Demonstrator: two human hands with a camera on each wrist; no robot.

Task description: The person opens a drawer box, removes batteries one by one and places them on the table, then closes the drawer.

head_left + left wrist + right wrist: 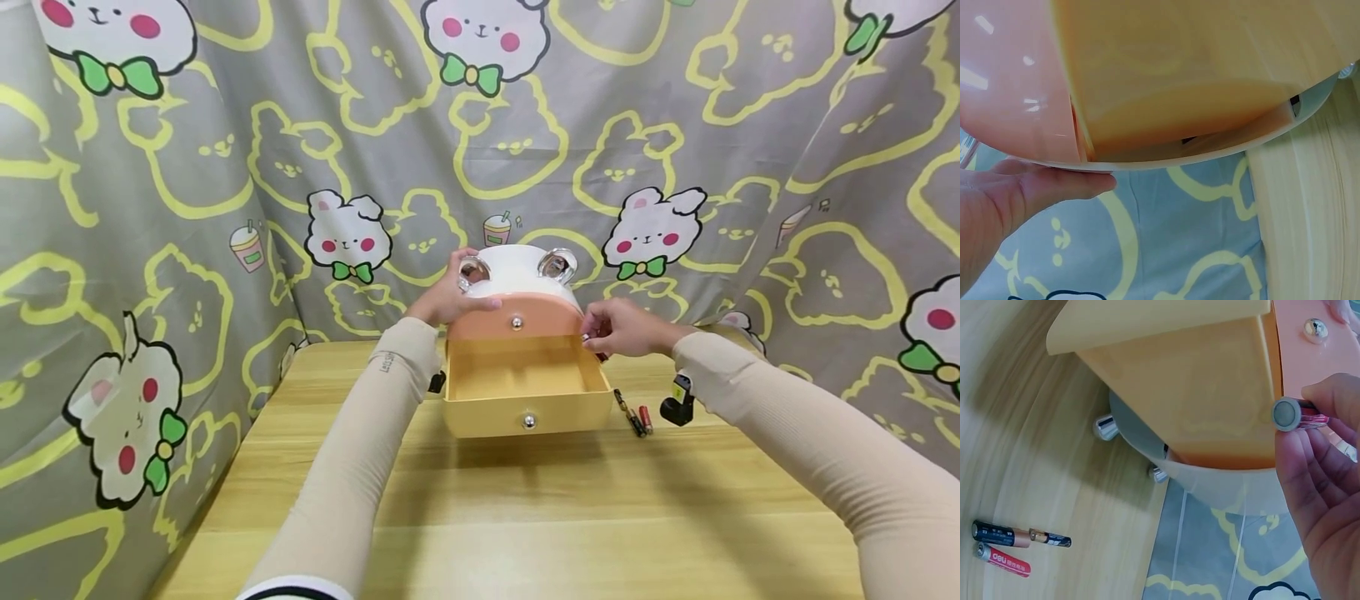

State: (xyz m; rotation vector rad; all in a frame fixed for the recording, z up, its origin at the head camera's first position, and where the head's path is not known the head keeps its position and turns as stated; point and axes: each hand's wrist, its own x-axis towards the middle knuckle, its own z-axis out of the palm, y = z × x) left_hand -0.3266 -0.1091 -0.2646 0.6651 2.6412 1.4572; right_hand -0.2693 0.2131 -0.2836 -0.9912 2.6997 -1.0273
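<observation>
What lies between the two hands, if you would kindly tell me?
In the head view, the drawer cabinet lies between the left hand and the right hand, its yellow drawer pulled open.

The left arm (367, 442), covered by a cream sleeve, is stretched toward the far edge of the desk (510, 533). The left hand (446, 298) is held with its thumb extended inward; its other fingers are largely hidden, so their full pose cannot be told for certain. The right arm (780, 417) is angled in across the desk's right side, and the right hand (626, 327) is pinched between thumb and fingertips (1294, 447).
</observation>
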